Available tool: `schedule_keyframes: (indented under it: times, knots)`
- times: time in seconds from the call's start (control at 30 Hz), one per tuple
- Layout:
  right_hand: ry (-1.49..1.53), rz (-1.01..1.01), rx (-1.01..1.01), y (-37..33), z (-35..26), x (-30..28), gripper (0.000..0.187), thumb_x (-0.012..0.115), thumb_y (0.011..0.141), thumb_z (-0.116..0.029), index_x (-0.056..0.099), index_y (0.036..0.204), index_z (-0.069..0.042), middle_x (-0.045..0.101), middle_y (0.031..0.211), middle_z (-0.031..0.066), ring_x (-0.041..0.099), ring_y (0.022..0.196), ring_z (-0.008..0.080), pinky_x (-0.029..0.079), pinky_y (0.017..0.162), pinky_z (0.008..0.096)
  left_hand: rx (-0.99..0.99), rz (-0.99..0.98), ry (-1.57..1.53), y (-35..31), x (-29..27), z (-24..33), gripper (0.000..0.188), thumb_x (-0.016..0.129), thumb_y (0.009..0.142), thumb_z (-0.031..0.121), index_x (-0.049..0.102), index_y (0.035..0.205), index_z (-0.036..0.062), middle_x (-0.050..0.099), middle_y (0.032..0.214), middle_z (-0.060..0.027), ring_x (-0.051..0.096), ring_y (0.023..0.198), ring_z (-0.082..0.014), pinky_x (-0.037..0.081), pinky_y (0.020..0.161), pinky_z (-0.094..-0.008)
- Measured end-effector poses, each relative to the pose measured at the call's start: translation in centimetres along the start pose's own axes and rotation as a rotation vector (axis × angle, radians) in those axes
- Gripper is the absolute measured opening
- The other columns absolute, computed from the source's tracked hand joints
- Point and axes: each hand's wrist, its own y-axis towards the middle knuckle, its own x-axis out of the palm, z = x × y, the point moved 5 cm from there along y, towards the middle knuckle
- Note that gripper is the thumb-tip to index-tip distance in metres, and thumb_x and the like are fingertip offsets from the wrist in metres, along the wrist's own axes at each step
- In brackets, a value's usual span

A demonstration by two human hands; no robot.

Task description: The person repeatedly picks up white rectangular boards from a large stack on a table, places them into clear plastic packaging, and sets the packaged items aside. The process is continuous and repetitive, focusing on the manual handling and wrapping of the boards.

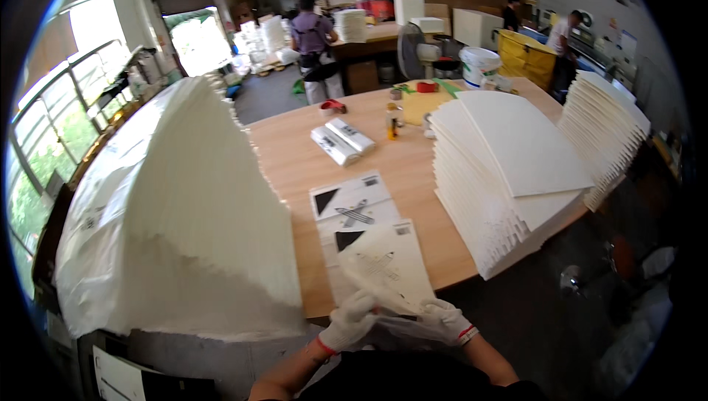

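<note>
My left hand [350, 321], in a white knit glove with a red cuff, is closed on the near edge of a clear printed plastic bag [405, 257]. On the same edge, my gloved right hand [445, 320] is closed from the other side. Crossed pencils and a dark corner are printed on the bag, and a pale board or sheet seems to lie inside it. Loose film hangs between the hands. Beneath and beyond it lies another printed bag [354, 187]. To the right rises a leaning stack of white boards [516, 147]; a tall, film-wrapped white stack [206, 217] stands left.
Folded plastic packs [343, 141], a red tape roll [333, 107] and a small amber bottle [391, 122] sit farther back on the wooden table [280, 139]. A second board stack [601, 132] stands far right. Beyond are a fan [410, 51], a white bucket [479, 65] and several people.
</note>
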Motion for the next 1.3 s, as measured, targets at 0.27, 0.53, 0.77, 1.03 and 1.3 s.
schedule_keyframes:
  times: [0.27,0.53,0.77,1.03,1.3]
  knots:
    - [-0.393,-0.275,-0.790,3.2,-12.5,19.2,0.034,0.054,0.105,-0.013,0.059,0.130,0.011,0.064,0.127,0.0211,0.063,0.116,0.0259,0.053,0.098,0.0370,0.027,-0.270,0.190,0.0,-14.6,19.5,0.018,0.067,0.092,0.024,0.070,0.103,0.0108,0.069,0.093,-0.0093,0.068,0.075,-0.0324,0.056,0.068,-0.0361]
    - [-0.379,-0.933,-1.623,-5.4,-33.1,50.0,0.051,0.050,0.107,-0.034,0.053,0.142,0.003,0.065,0.129,0.0153,0.065,0.116,0.0203,0.057,0.093,0.0306,0.516,1.012,0.064,-15.2,-41.9,29.7,0.030,0.054,0.104,0.030,0.061,0.117,0.0045,0.064,0.108,-0.0093,0.064,0.096,-0.0226,0.052,0.086,-0.0354]
    - [-1.009,-1.233,-0.793,-5.6,-28.3,57.8,0.073,0.032,0.106,-0.062,0.052,0.146,-0.005,0.058,0.061,0.0045,0.064,0.051,0.0142,0.052,0.048,0.0250,0.279,1.566,0.195,-26.4,-51.4,18.2,0.023,0.055,0.104,0.030,0.061,0.107,0.0081,0.062,0.096,-0.0039,0.061,0.086,-0.0177,0.051,0.077,-0.0328]
    - [-0.506,-1.115,-0.470,1.1,-24.2,41.3,0.063,0.032,0.111,-0.049,0.050,0.148,-0.001,0.061,0.067,0.0049,0.060,0.054,0.0116,0.049,0.051,0.0234,-0.201,1.038,0.104,-18.7,-15.4,-6.7,0.015,0.060,0.098,0.023,0.062,0.103,0.0097,0.063,0.091,-0.0038,0.062,0.082,-0.0203,0.051,0.072,-0.0342]
    - [-0.087,-0.272,-0.306,5.8,-10.8,12.4,0.056,0.042,0.109,-0.043,0.053,0.142,0.001,0.061,0.077,0.0023,0.057,0.061,0.0118,0.060,0.068,0.0353,-0.068,-0.059,0.638,-1.1,10.9,-17.7,0.029,0.060,0.086,0.008,0.063,0.115,0.0085,0.067,0.104,-0.0139,0.067,0.095,-0.0356,0.057,0.078,-0.0460]
